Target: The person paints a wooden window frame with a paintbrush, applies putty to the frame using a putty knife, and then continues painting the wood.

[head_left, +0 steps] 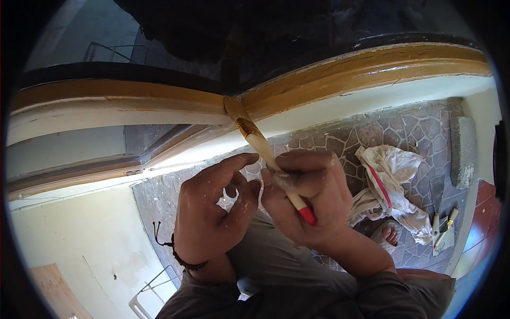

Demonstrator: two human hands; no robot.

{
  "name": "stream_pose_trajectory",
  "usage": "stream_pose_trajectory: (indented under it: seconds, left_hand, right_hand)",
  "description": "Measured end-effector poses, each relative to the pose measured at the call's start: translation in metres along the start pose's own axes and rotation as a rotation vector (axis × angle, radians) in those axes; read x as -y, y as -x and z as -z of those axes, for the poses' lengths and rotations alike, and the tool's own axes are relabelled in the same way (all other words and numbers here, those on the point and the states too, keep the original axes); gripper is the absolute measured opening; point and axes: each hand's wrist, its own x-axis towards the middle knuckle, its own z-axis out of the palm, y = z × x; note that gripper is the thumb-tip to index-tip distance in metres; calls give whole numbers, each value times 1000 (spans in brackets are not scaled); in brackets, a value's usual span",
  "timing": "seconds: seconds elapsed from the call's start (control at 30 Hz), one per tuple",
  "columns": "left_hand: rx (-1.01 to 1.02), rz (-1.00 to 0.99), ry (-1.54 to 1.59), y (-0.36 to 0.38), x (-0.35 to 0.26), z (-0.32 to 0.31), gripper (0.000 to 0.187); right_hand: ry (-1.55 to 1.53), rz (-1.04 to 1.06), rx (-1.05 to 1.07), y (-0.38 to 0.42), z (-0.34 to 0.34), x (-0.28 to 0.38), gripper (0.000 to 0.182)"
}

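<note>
A paintbrush [258, 143] with a pale wooden handle and a red end is gripped in my right hand [313, 194]. Its bristles point up and touch the corner where the brown wooden frame [319, 74] meets a crossbar [122, 103]. Just left of the handle is my left hand [212, 202], fingers curved and apart, with a gap between thumb and forefinger and nothing held. A dark braided bracelet circles the left wrist. Dark glass lies above the frame.
A whitish cloth with a red stripe [390, 181] lies on the stone-patterned floor [419, 127]. Right of it are a second brush [446, 226] and a scraper-like tool [435, 226], near a concrete block [463, 154]. A metal-framed object [139, 303] stands at lower left.
</note>
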Motion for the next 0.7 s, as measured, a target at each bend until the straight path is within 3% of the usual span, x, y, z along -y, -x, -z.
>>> stream_pose_trajectory:
  seconds: [0.33, 0.5, 0.6, 0.7]
  left_hand:
    - [42, 24, -31, -1, -5, -4, 33]
    - [66, 21, -38, -3, -5, -5, 32]
    - [93, 36, -55, -4, -6, -6, 31]
    - [120, 62, -59, -4, -7, -6, 31]
  right_hand:
    - [-118, -46, -36, -11, 5, -17, 20]
    - [-308, -346, -89, -22, 9, -17, 18]
    - [-339, -439, 65, -31, 21, -23, 17]
    - [-371, -427, 65, -42, 22, -29, 17]
